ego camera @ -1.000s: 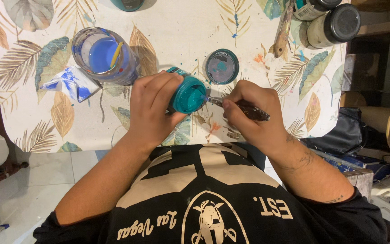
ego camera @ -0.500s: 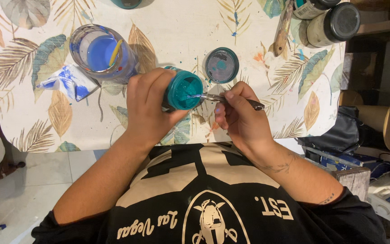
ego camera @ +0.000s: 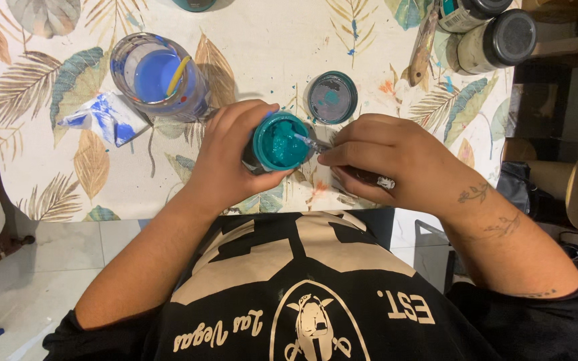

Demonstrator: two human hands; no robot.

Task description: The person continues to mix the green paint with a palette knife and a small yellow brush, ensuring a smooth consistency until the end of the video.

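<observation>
Paint fills the small open jar (ego camera: 279, 142) that my left hand (ego camera: 232, 157) grips around its side, tilted so its mouth faces up toward me; the teal colour coats the inside and the rim. My right hand (ego camera: 396, 164) is pinched shut on a thin paintbrush (ego camera: 332, 150), whose fine tip reaches over the jar's rim and touches the teal paint, while the dark handle runs back under my fingers. Both hands hover just above the near edge of the table (ego camera: 269, 47), which is covered in a pale cloth printed with leaves in tan, grey and blue-green. Just beyond the jar, between my two hands, the round teal lid (ego camera: 332, 97) lies flat on the cloth, its inside facing up. To the left, well beyond my left hand, stands a glass of blue water (ego camera: 158, 77) with a yellow-handled brush leaning in it, and beside that lies a crumpled scrap of paper (ego camera: 102, 119) smeared with blue. At the far right corner two more paint jars with dark lids (ego camera: 496, 37) lie near the edge, with a wooden stick (ego camera: 423, 47) next to them. Below the table I see my black shirt (ego camera: 302, 301) with its cream print.
</observation>
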